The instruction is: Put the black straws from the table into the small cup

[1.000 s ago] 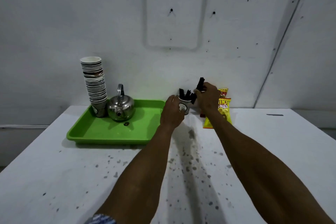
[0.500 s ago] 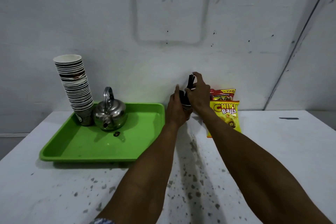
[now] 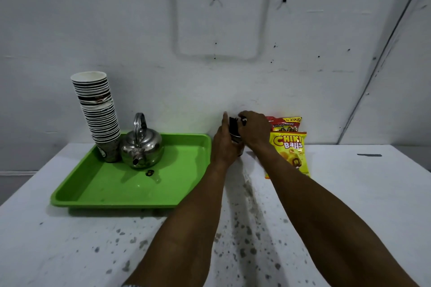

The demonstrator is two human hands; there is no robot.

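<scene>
Both arms are reaching out to the back of the white table [image 3: 349, 193], right up against the wall. The left hand [image 3: 225, 144] is wrapping around the small cup [image 3: 234, 138], fingers curling round its left side and the thumb sticking straight up, so it's clearly gripping the cup. Most of the cup is hiding between the two hands, just a sliver of it is showing.

The right hand [image 3: 254, 131] is coming in over the top of the cup, palm down, fingers bending over the rim. The black straws [image 3: 232, 124] are poking up out of the cup between the hands — short dark pieces, standing roughly upright. The right fingers are sitting right at the tops of them, but whether they're actually pinching a straw or just pressing on them, I honestly can't tell; it's too small and dark there.

Just to the right, touching the forearm's outline, a yellow snack bag [image 3: 290, 151] is lying on the table with a red snack bag [image 3: 285, 123] behind it against the wall.

Over on the left, a green tray [image 3: 130, 191] is holding a tall stack of paper cups [image 3: 98, 109] and a shiny metal kettle [image 3: 141, 147] right beside it — a small dark thing I can't make out is lying in front of the kettle's spout.
</scene>
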